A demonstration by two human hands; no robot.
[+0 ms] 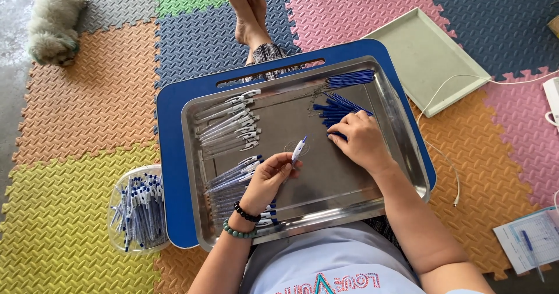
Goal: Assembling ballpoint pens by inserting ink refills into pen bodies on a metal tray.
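Pen barrel (299, 149), clear with a blue tip, sits pinched upright-tilted in the left hand (269, 177), whose fingers curl closed around its lower end above the middle of the steel tray (402, 131). Just right of it, the right hand (361, 140) lies palm down, fingers loosely spread, fingertips touching a heap of blue refills (335, 110). Beyond that hand, another bundle of blue refills (350, 78) lies along the tray's far rim. Left of the left hand, rows of clear pen barrels (228, 125) lie side by side. Outside the tray, well left of the wrist, a round clear tub (119, 198) holds finished pens. A paper sheet with a pen (530, 238) lies far right on the mat.
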